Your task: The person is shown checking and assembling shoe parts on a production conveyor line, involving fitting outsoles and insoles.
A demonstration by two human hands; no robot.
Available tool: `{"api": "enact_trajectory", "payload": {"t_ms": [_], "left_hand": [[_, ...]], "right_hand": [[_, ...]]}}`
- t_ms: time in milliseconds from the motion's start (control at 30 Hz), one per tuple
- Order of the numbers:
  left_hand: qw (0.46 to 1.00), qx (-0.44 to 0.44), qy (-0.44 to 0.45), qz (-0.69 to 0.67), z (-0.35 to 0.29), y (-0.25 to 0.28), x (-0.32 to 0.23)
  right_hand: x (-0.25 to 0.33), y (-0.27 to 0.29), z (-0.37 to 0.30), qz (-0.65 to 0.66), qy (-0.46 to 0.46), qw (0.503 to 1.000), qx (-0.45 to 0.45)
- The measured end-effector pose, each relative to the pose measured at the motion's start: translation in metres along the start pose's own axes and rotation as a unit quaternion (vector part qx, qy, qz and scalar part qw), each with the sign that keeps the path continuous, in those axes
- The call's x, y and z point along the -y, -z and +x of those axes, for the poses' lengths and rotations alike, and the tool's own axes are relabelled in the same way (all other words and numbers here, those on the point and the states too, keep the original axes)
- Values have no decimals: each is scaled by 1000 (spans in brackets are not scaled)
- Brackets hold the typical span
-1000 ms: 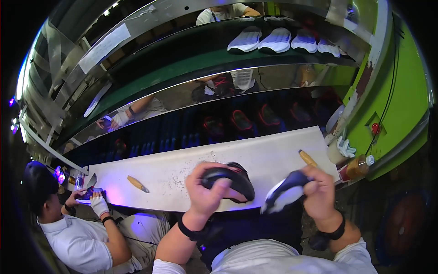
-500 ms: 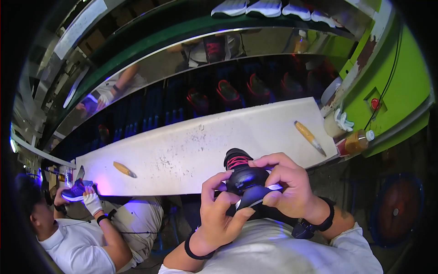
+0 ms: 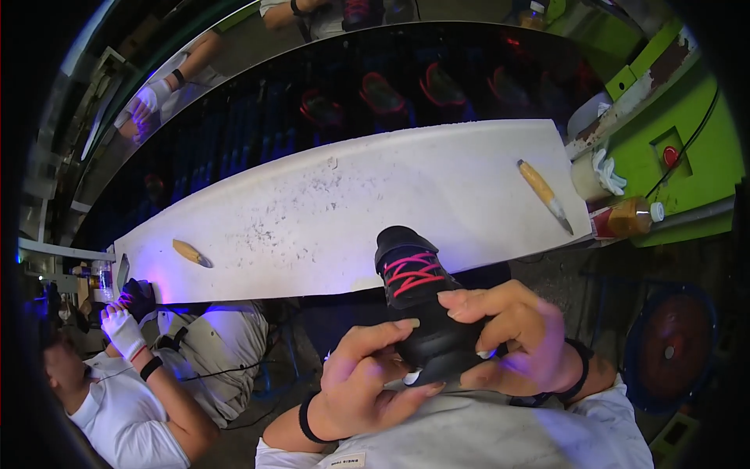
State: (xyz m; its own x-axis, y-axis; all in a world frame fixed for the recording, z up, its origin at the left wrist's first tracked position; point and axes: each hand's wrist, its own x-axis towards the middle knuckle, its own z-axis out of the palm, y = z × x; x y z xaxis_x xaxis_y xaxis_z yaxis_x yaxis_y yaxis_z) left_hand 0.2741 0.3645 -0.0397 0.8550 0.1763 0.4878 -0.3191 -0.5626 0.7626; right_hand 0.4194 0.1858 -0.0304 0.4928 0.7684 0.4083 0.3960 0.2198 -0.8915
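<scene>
Pinching black shoe (image 3: 426, 319) at the toe, between left hand (image 3: 367, 381) and right hand (image 3: 517, 338), with pink laces (image 3: 412, 273) up. Probably best pressed evenly from both sides, without twisting; worth steering clear of knife (image 3: 545, 197) on bench (image 3: 453, 172), beyond right hand.

white tabletop (image 3: 453, 180); green panel (image 3: 719, 172), right; dark floor (image 3: 574, 289); violet glow (image 3: 160, 291), tabletop's left end
</scene>
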Motion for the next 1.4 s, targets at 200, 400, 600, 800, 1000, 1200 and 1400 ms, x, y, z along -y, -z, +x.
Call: {"api": "enact_trajectory", "payload": {"t_ms": [200,400,600,800,1000,1200,1400], "left_hand": [[999,2,-24,29,5,-1,1],[998,7,-51,31,10,-3,8],[996,17,-80,20,28,-24,16],[989,-77,-22,128,30,-50,23],[997,32,-66,39,58,-71,57],[992,89,-65,66,65,-78,52],[996,15,-81,-26,39,-30,31]], "right_hand": [[-13,2,-8,17,16,1000,17],[0,14,9,25,-24,999,18],[15,35,34,-122,-29,987,103],[-25,33,15,78,-43,996,8],[-34,60,8,120,-115,985,47],[-18,68,16,94,-179,978,44],[-19,18,42,427,-89,899,35]]}}
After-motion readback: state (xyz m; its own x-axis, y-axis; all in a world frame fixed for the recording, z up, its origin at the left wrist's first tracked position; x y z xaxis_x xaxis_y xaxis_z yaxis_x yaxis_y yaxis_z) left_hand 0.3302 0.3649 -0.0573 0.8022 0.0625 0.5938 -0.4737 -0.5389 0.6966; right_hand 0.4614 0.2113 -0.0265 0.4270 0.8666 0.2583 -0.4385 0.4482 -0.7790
